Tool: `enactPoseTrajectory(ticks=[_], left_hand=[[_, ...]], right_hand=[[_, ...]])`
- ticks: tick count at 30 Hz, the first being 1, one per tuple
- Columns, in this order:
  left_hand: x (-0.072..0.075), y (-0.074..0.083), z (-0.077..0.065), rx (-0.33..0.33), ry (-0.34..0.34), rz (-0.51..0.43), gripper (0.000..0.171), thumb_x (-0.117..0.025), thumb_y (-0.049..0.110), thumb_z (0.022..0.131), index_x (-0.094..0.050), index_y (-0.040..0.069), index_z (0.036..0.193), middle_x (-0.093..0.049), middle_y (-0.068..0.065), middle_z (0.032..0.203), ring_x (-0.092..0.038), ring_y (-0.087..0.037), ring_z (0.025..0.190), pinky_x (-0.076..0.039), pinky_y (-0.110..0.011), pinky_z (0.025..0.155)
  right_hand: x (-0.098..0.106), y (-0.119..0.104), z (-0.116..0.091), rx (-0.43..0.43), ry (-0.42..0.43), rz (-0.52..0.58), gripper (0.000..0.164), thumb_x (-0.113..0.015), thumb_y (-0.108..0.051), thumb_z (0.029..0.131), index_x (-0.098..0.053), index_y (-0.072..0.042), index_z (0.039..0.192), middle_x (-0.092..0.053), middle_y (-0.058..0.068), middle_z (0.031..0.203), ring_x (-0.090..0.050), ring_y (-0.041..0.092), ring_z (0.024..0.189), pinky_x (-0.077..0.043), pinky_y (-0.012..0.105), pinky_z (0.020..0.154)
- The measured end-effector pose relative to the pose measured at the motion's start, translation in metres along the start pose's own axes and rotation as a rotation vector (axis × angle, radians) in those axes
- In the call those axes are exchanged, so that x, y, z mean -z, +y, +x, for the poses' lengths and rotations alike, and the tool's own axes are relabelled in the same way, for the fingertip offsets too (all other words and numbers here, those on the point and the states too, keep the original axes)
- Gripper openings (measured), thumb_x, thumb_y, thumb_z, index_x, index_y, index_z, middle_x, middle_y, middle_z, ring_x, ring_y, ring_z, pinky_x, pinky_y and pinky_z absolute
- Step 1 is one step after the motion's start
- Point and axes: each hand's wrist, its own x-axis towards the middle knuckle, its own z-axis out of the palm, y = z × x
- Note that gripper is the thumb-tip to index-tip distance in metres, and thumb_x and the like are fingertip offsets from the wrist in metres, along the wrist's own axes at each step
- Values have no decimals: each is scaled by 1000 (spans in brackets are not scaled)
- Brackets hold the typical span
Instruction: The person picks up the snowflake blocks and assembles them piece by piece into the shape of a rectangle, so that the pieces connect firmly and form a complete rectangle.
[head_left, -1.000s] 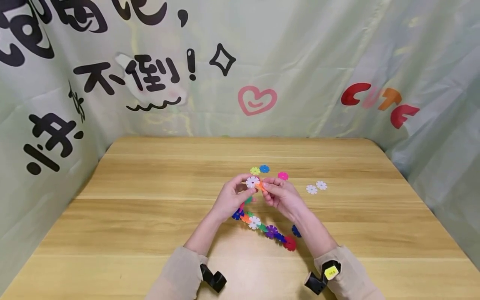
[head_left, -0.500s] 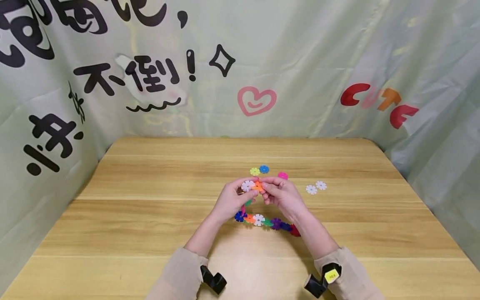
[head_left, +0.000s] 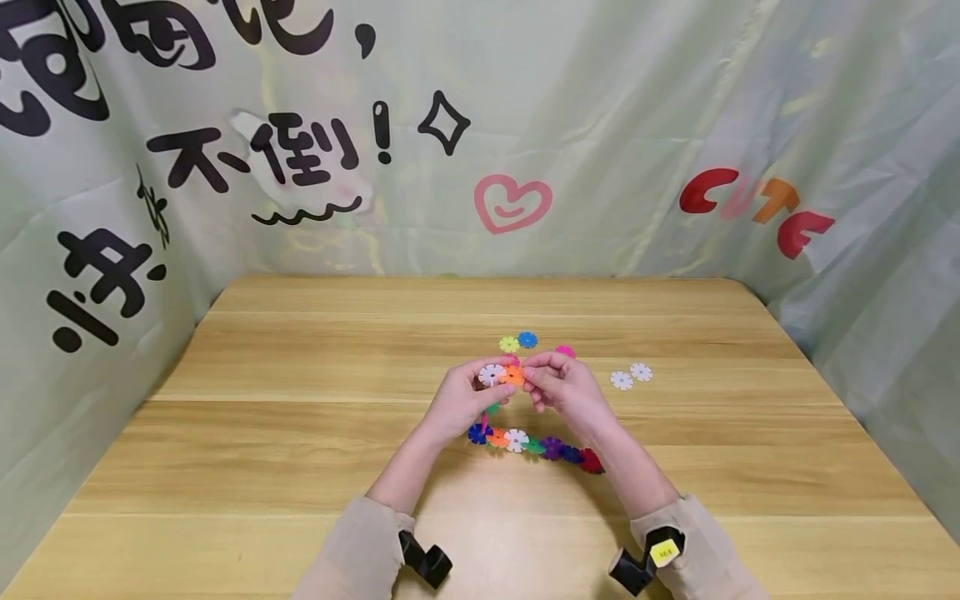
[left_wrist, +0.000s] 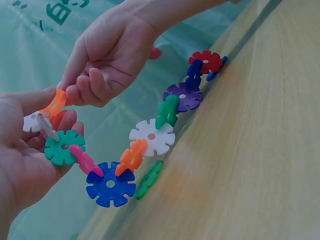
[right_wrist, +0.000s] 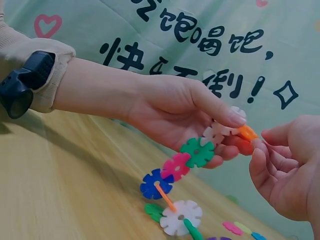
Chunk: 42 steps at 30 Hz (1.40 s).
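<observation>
My left hand grips one end of a chain of slotted, flower-shaped plastic discs, thumb against a white disc and an orange disc. My right hand pinches the orange disc's other edge between thumb and fingers. The orange disc meets the white one; how deeply their slots engage is hard to see. From the left hand hang a green disc, a pink disc and a dark blue disc. Orange, white, green, purple and blue discs continue to a red disc at the far end.
Loose on the wooden table lie a yellow disc, a light blue disc, a pink disc partly behind the right hand, and two white discs. A loose green disc lies under the chain. A printed curtain surrounds the table.
The orange disc has turned from nearly edge-on to face-up between my hands. The chain's hanging part has swung away and to the right, its red end now by the right forearm.
</observation>
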Motion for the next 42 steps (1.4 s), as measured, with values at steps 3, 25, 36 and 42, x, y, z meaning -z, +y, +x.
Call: enactPoseTrajectory(ticks=[3, 25, 36, 42], left_hand=[[1, 0, 1, 3, 6, -9, 38, -65, 11, 87, -58, 4, 123, -62, -7, 85, -56, -42, 76, -44, -22, 52], [7, -3, -1, 70, 78, -140, 40, -66, 6, 85, -55, -2, 122, -61, -6, 76, -59, -20, 67, -40, -21, 47], [7, -5, -1, 63, 71, -106, 39, -66, 6, 85, -57, -1, 122, -61, -3, 78, -61, -24, 71, -43, -21, 53], [6, -6, -1, 70, 71, -109, 37, -67, 7, 84, -59, 2, 120, -61, -5, 78, -61, -27, 73, -45, -23, 56]], right_hand=[[6, -2, 1, 15, 32, -23, 17, -53, -7, 94, -51, 5, 105, -58, 7, 80, -53, 13, 64, -48, 20, 57], [113, 4, 3, 65, 249, 1, 9, -56, -8, 93, -62, -13, 90, -59, -2, 81, -56, 9, 72, -50, 20, 65], [144, 18, 2, -56, 266, -647, 43, -59, -18, 92, -51, 13, 120, -60, 13, 98, -53, 14, 74, -49, 26, 61], [145, 27, 3, -43, 229, -897, 38, -67, -21, 86, -58, 8, 109, -56, 13, 91, -48, 24, 79, -43, 30, 64]])
